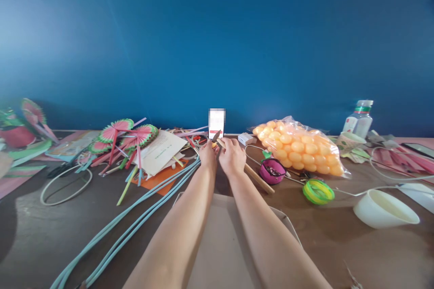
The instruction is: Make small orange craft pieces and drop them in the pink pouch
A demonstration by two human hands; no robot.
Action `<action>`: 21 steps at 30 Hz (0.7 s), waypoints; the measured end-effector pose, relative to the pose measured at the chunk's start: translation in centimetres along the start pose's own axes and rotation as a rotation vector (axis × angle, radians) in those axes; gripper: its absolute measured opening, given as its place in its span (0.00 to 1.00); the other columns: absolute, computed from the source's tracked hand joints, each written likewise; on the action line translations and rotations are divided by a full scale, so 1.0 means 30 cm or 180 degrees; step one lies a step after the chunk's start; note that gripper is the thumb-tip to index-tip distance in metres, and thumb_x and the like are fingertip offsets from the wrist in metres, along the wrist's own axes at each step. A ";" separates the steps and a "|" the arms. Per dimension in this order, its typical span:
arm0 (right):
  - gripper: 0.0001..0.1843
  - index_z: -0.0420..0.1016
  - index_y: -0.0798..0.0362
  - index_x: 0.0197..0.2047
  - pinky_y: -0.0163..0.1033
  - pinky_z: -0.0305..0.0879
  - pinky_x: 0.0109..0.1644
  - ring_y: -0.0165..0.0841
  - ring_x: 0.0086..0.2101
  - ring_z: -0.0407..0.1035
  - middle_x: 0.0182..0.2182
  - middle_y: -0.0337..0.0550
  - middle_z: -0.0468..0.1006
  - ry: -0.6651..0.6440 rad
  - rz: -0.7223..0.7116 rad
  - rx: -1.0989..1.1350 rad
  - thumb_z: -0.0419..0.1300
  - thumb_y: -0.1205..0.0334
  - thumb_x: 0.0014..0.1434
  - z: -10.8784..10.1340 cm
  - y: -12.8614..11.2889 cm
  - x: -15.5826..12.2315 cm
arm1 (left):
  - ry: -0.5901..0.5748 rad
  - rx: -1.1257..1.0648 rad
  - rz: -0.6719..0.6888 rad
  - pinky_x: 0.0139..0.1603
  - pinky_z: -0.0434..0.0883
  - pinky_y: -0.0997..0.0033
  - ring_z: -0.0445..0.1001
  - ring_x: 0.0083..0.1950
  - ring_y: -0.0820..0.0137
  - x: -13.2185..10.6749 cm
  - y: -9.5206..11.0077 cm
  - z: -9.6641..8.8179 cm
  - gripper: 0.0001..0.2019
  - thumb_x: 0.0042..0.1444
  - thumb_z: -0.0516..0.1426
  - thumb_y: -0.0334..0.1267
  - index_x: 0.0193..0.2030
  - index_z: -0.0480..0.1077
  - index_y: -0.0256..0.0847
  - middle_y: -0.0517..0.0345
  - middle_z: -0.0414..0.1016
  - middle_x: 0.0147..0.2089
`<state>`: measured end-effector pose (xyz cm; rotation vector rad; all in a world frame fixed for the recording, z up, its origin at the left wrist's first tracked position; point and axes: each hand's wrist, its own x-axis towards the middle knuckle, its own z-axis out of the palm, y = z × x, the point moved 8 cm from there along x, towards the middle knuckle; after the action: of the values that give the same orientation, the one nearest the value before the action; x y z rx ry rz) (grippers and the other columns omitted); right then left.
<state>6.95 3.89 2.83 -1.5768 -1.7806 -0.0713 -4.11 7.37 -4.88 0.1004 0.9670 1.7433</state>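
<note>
Stick [260, 179], pale and wooden, lies slantwise under your right hand [233, 156], its lower end reaching toward you just left of the purple pouch. Your right hand is curled around it, and a pale tip shows past the fingers. Your left hand [208, 152] is close beside, its fingers drawn in by a small yellow bit [214, 145] and a dark pointed piece [216, 135]; you cannot tell what it pinches. Just beyond the hands, a white panel [216, 123] stands upright, partly pixelated.

To your right are a small white box [246, 138], the purple pouch [271, 180] with dark bits inside, and a clear bag [298, 146] full of orange balls. Nearer you sits a green and yellow coil [318, 198]; farther right, a tilted white cup [369, 212], with a bottle [360, 119] standing near the wall.

To your left, blue cords [101, 234] sweep toward you across the brown table [342, 257]. Past them lie a paper [162, 153] and pink-and-green fans [117, 130]. Behind everything rises the blue wall [217, 40].
</note>
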 end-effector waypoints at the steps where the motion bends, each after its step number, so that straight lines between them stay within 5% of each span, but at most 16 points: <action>1: 0.21 0.74 0.44 0.55 0.42 0.62 0.50 0.38 0.46 0.71 0.50 0.45 0.75 -0.0024 0.0007 0.0007 0.54 0.68 0.60 0.002 0.001 0.000 | 0.0009 -0.0006 -0.0023 0.29 0.71 0.78 0.71 0.24 0.75 -0.001 -0.001 -0.001 0.08 0.62 0.57 0.32 0.31 0.69 0.34 0.55 0.70 0.26; 21: 0.22 0.74 0.45 0.55 0.43 0.60 0.52 0.38 0.47 0.70 0.50 0.46 0.76 0.0155 -0.0053 0.0054 0.54 0.69 0.59 -0.009 -0.001 -0.001 | -0.0005 0.0093 0.0175 0.29 0.71 0.78 0.71 0.23 0.77 -0.016 0.018 0.005 0.07 0.62 0.55 0.32 0.32 0.67 0.37 0.59 0.69 0.24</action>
<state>7.06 3.74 3.02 -1.5358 -1.7523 -0.1014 -4.25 7.02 -4.26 0.1484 0.9968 1.7795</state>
